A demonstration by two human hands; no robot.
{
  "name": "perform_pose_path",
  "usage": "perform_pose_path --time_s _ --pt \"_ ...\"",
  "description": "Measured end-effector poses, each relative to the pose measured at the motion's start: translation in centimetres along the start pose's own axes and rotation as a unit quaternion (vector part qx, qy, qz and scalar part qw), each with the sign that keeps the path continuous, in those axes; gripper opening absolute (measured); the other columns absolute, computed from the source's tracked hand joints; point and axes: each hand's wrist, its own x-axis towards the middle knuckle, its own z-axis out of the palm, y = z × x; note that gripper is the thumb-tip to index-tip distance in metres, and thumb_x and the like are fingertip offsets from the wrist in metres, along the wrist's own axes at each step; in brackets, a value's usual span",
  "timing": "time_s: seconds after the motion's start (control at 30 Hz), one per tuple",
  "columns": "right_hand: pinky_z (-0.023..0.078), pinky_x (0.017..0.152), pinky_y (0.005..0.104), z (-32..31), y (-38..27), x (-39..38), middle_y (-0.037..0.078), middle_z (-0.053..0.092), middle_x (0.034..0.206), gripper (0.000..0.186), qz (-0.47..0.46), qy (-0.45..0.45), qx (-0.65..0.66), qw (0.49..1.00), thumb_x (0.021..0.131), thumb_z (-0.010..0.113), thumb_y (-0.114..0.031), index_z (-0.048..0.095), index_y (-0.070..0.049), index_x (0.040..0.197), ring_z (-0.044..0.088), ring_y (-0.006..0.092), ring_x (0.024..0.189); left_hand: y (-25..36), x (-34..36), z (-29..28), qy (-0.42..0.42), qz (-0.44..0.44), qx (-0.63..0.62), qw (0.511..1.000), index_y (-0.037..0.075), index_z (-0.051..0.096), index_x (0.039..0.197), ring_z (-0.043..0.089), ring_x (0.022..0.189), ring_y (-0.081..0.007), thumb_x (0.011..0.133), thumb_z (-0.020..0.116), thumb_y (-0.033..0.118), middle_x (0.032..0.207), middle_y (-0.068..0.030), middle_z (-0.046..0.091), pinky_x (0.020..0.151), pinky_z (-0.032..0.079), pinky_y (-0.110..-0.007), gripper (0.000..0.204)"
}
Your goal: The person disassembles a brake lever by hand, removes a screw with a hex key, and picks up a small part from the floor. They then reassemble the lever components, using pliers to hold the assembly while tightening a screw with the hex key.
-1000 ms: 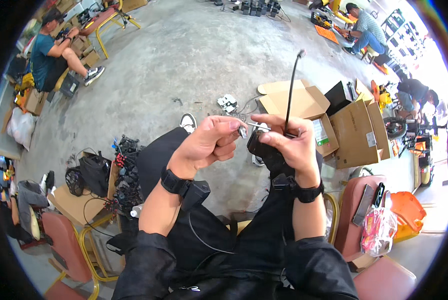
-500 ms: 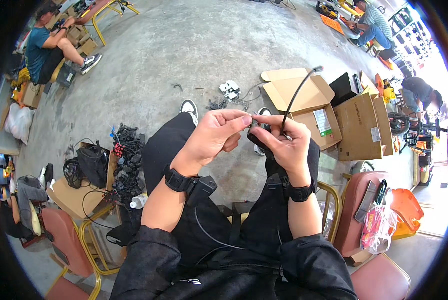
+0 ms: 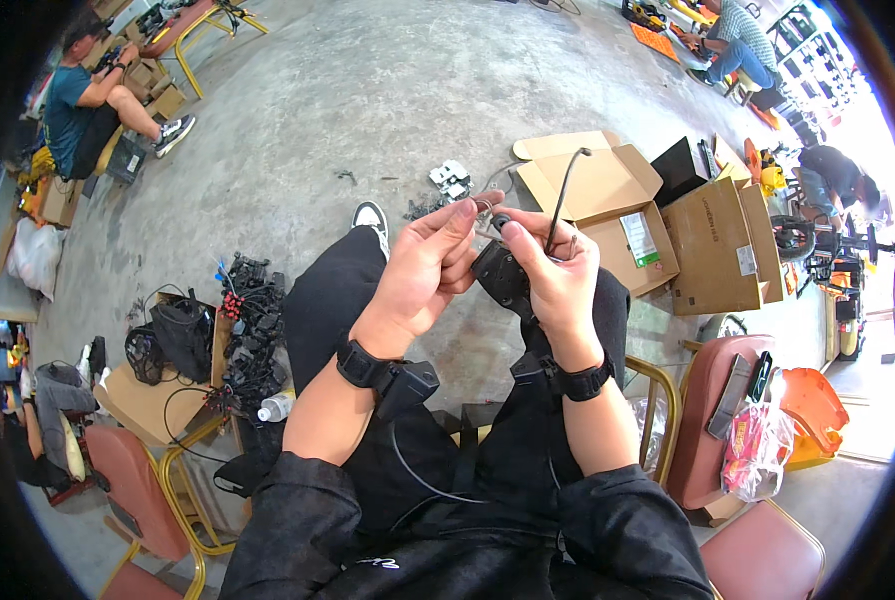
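My right hand (image 3: 558, 285) is closed around a black plastic device (image 3: 503, 278), its thumb pressing near a small round black part at the top. A stiff black cable (image 3: 564, 190) rises from behind these fingers and bends over at its tip. My left hand (image 3: 413, 275) pinches thumb and forefinger together close to the device's upper end. Something thin, perhaps a fine loop of wire, shows at those fingertips, too small to make out. Both hands are held above my lap, nearly touching.
An opened cardboard box (image 3: 653, 235) lies beyond my right knee, beside a taller carton (image 3: 713, 250). Left of my leg is a heap of black cables and parts (image 3: 251, 330). A white part (image 3: 452, 179) lies ahead on the floor. Red chairs (image 3: 723, 420) flank me; other people sit farther off.
The device has tilted, so more of its black body shows below my hands. My right hand has shifted slightly left and down, and the cable's tip has swung left and lower.
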Motion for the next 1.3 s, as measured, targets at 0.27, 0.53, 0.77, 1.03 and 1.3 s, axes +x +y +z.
perform_pose_path --time_s 0.27,0.53,0.77,1.03,1.3 --pt "0.043 0.063 0.0157 0.5 -0.3 -0.2 0.0 0.065 0.084 0.021 -0.017 0.0 0.021 1.0 0.088 0.063 -0.008 0.065 0.004 0.104 0.054 0.0014 0.071 -0.4 0.0 -0.2 0.0 0.074 0.117 0.99 0.001 0.055 0.123 0.022 0.046 -0.0026 0.095 0.051 0.031 0.055 0.0097 0.026 0.044 0.021 -0.02 0.041" --pt "0.044 0.066 0.017 -0.1 -0.6 0.0 0.002 0.065 0.087 0.021 0.068 -0.031 0.049 0.996 0.089 0.062 -0.011 0.065 0.004 0.103 0.055 0.003 0.075 -0.7 -0.1 0.4 0.045 0.15 0.216 0.964 0.003 0.06 0.118 0.027 0.048 0.0013 0.095 0.052 0.024 0.056 0.0117 0.036 0.043 0.02 -0.019 0.032" --pt "0.044 0.066 0.0171 0.2 -0.5 -0.1 0.002 0.066 0.086 0.02 0.074 -0.038 0.076 0.994 0.089 0.061 -0.01 0.065 0.005 0.101 0.056 0.003 0.074 -0.9 -0.4 0.4 0.053 0.17 0.241 0.954 0.002 0.062 0.116 0.027 0.052 0.0022 0.095 0.053 0.019 0.062 0.0118 0.041 0.045 0.02 -0.018 0.028" --pt "0.034 0.053 0.0171 -0.5 -0.2 0.1 -0.006 0.058 0.075 0.021 0.06 -0.066 0.013 0.996 0.088 0.062 -0.013 0.065 0.004 0.101 0.045 -0.0002 0.062 -0.7 -0.5 0.5 0.06 0.198 0.302 0.931 0.002 0.063 0.114 0.027 0.055 0.0008 0.094 0.055 0.019 0.064 0.011 0.042 0.046 0.021 -0.018 0.028" --pt "0.024 0.048 0.0183 -1.0 -0.2 0.4 -0.009 0.048 0.064 0.022 0.127 -0.07 0.051 0.988 0.086 0.065 -0.018 0.065 0.001 0.098 0.035 -0.0004 0.055 -0.1 -0.9 0.8 0.088 0.25 0.396 0.879 0.005 0.065 0.109 0.027 0.052 -0.0009 0.09 0.061 0.014 0.057 0.008 0.039 0.046 0.021 -0.02 0.022"
